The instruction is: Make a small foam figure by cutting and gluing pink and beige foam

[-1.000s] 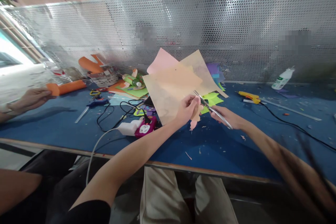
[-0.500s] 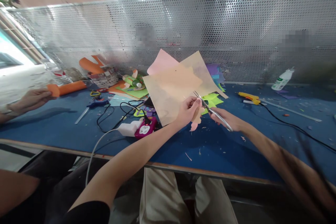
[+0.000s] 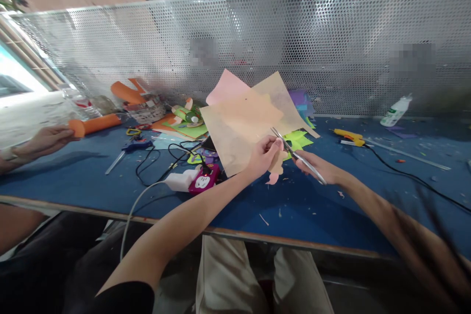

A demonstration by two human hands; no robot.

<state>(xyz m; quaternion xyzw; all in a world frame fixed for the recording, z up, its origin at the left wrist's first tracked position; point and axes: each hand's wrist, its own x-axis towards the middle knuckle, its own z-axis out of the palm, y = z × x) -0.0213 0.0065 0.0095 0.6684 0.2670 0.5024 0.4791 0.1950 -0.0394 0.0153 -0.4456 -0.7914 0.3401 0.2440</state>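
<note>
My left hand (image 3: 264,156) is closed on a small paper cutout (image 3: 278,163), tan with pink parts, which hangs below the fingers. In my right hand (image 3: 314,166) is a pair of scissors (image 3: 311,166), its handles gripped and its blades pointing up and left beside the left fingertips. The blades come against the paper's upper edge; whether they touch it I cannot tell. Behind my hands lies a large tan sheet (image 3: 235,142) overlapping a pink sheet (image 3: 227,87). Yellow-green paper pieces (image 3: 300,140) lie just beyond the scissors.
At left, a co-worker's hand (image 3: 47,141) holds a rolled orange piece (image 3: 99,123). A blue glue gun (image 3: 137,145), a magenta power strip (image 3: 204,179) and cables lie left; a yellow glue gun (image 3: 348,136) and white bottle (image 3: 396,111) right. A perforated metal panel (image 3: 257,24) stands behind.
The cutout in my left hand has shifted and turned slightly, its lower end now a little further right. The co-worker's hand has moved slightly right with the orange roll. My right hand has barely moved.
</note>
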